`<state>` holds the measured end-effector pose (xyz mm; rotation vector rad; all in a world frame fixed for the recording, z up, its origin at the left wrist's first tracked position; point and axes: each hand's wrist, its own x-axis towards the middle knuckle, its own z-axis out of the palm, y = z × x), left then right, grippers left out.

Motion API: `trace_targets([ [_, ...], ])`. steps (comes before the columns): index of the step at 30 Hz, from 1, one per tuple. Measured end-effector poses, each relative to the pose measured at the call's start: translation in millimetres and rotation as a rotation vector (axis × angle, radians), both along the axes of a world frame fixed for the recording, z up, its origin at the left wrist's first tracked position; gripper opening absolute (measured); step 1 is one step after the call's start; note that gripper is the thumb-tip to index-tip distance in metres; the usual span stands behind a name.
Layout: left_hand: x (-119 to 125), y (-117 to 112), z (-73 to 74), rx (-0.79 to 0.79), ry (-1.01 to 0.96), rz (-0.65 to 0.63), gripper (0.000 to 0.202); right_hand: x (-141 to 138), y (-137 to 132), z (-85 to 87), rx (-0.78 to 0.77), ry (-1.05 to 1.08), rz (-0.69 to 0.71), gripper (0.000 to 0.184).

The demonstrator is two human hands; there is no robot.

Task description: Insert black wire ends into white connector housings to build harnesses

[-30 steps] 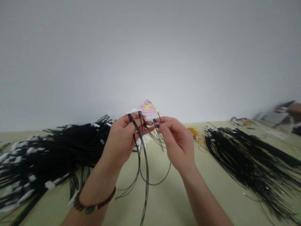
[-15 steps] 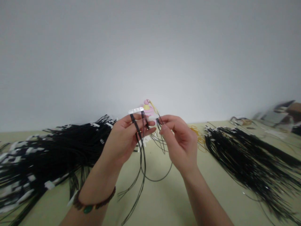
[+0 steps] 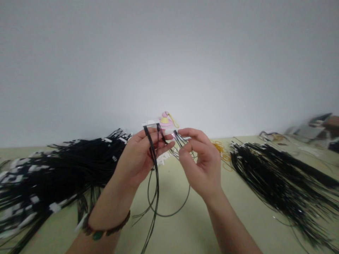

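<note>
My left hand [image 3: 137, 158] is closed on a small bunch of thin black wires [image 3: 155, 183] that end in a white connector [image 3: 150, 122] above its fingers. The wires hang down in loops over the table. My right hand [image 3: 200, 162] pinches the ends of a few of these black wires just right of the left fingertips. A pink and yellow toy [image 3: 165, 120] stands behind both hands at the wall.
A large heap of black wires with white connectors [image 3: 53, 169] covers the table's left side. Another heap of black wires [image 3: 280, 176] lies at the right. Yellow rubber bands [image 3: 221, 148] lie behind my right hand. Blurred objects [image 3: 315, 128] sit at the far right.
My right hand has shifted slightly down and left, with its fingers curling more around the wire ends. The hanging loops have swung a little. My left hand stays in place.
</note>
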<state>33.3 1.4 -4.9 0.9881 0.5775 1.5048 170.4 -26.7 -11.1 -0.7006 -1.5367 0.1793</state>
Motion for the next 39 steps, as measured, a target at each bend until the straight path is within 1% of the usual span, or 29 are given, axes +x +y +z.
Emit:
trace_targets([
  [3,0,0,0.2,0.001,-0.003,0.000,0.009,3,0,0.8,-0.001,0.011,-0.009,0.019],
  [5,0,-1,1.0,-0.009,-0.005,0.002,0.008,6,0,1.5,0.005,0.042,-0.004,0.020],
  [9,-3,-1,1.4,-0.007,-0.009,0.009,0.004,16,2,2.8,0.014,0.131,-0.026,0.023],
  [14,-8,2,-0.2,-0.002,-0.042,-0.017,0.003,28,9,3.5,0.040,0.289,-0.029,0.023],
  [17,-9,3,-0.2,-0.005,-0.044,-0.007,0.003,32,12,4.5,0.059,0.387,-0.052,0.024],
  [19,-9,2,-0.3,-0.002,-0.034,0.017,0.003,33,12,5.4,0.063,0.411,-0.057,0.024],
  [22,-6,1,-0.7,0.014,0.001,0.082,0.007,29,8,5.7,0.031,0.309,-0.020,0.024],
  [26,1,-1,-0.4,0.053,0.052,0.151,0.013,17,3,3.8,-0.075,0.077,0.023,0.023],
  [29,4,-1,-0.5,0.087,0.053,0.192,0.015,8,3,1.4,-0.134,-0.017,0.039,0.024],
  [34,5,-1,-3.7,0.192,0.071,0.193,0.012,5,6,-1.7,-0.173,-0.047,0.030,0.025],
  [39,4,0,-5.5,0.232,0.102,0.202,0.011,6,7,-2.8,-0.165,-0.024,0.024,0.027],
])
